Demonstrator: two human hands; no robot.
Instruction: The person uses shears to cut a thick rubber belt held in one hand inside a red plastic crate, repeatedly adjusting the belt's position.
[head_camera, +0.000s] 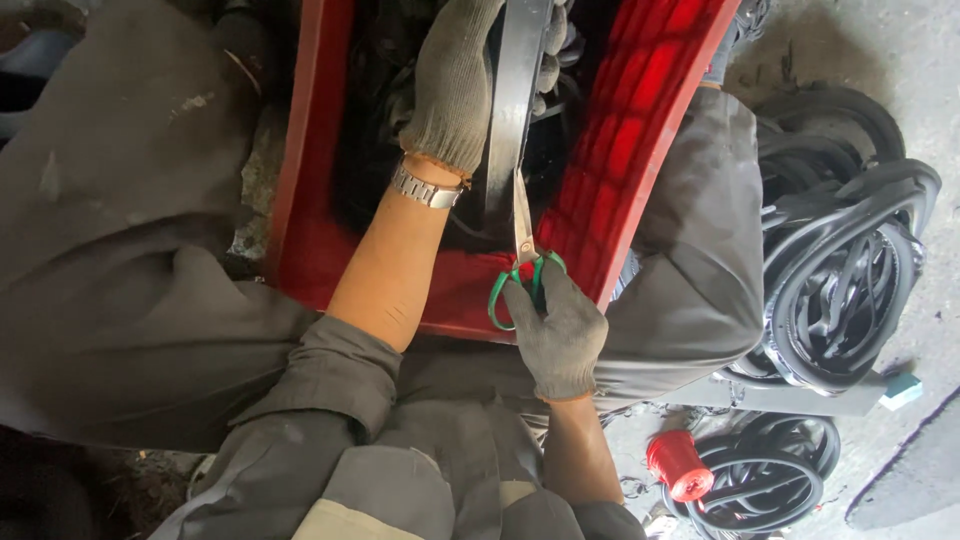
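the left hand (455, 85), gloved in grey, closes its fingers around a black rubber strip (512, 100) held over the red crate (620, 150). the right hand (558, 335), also gloved, has its fingers through the green-handled scissors (522, 262), blades touching the strip's near end. the crate holds dark rubber pieces (hard to tell apart). right of it lie black rubber loops (840, 270) and, nearer, a red spool (678, 465).

Red crate (640, 170) between my knees: walls hem both sides, interior crowded with dark scrap. My left hand (455, 85) and black strip (512, 100) fill centre; scissors (522, 255) in my right hand (560, 335) block near rim. Right flank: rubber ring pile (840, 270), red spool (678, 465). Bare concrete (920, 60) far right passable.
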